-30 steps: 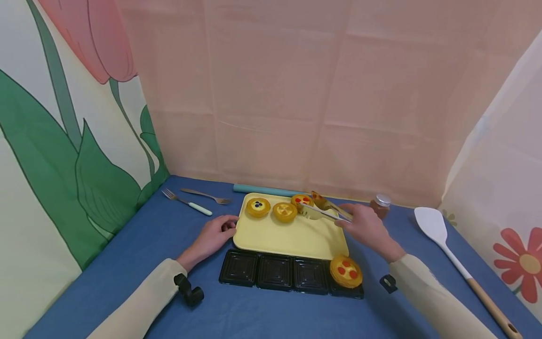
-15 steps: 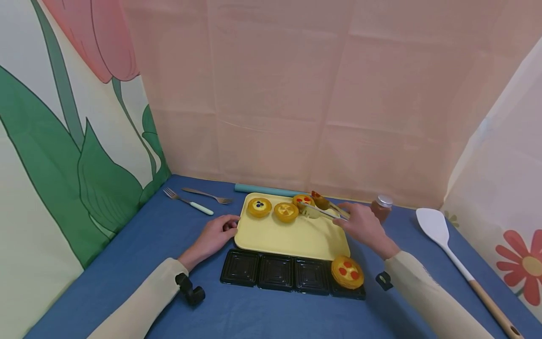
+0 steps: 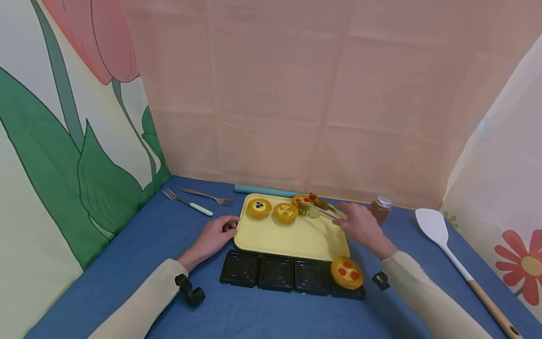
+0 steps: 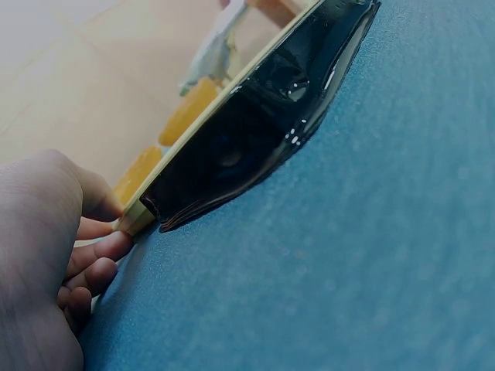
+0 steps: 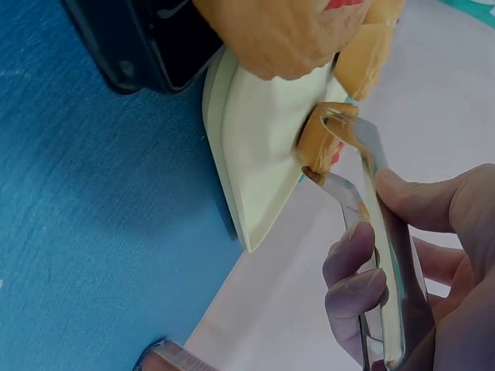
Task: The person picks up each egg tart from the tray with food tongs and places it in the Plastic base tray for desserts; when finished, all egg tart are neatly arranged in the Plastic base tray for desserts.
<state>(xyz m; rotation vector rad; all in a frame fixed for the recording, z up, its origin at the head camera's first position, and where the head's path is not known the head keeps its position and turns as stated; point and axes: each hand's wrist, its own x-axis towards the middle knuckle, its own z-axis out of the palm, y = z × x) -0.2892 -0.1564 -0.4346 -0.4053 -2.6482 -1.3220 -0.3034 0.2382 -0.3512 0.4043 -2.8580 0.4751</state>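
In the head view my left hand point(image 3: 216, 237) holds the left edge of a pale yellow tray point(image 3: 275, 238). The left wrist view shows its thumb and fingers pinching the tray's corner. My right hand point(image 3: 361, 227) grips metal tongs point(image 5: 396, 247) over the tray's back right part. The tong tips stand on either side of an egg tart with red topping point(image 5: 315, 141); whether they press on it I cannot tell. A tart with dark blue dots point(image 3: 259, 208) and a tart with yellow pieces point(image 3: 285, 213) sit in a row left of it.
In front of the tray lies a black four-part container point(image 3: 275, 272), with a larger red-dotted tart point(image 3: 347, 272) in its right compartment. Forks point(image 3: 186, 201) lie at left. A jar point(image 3: 380, 209) stands at back right, near a white spatula point(image 3: 434, 228). A teal roll point(image 3: 267, 189) lies behind.
My right hand has shifted slightly left, and the far tong arm has come down closer to the red-topped tart. My left hand stays at the tray's edge.
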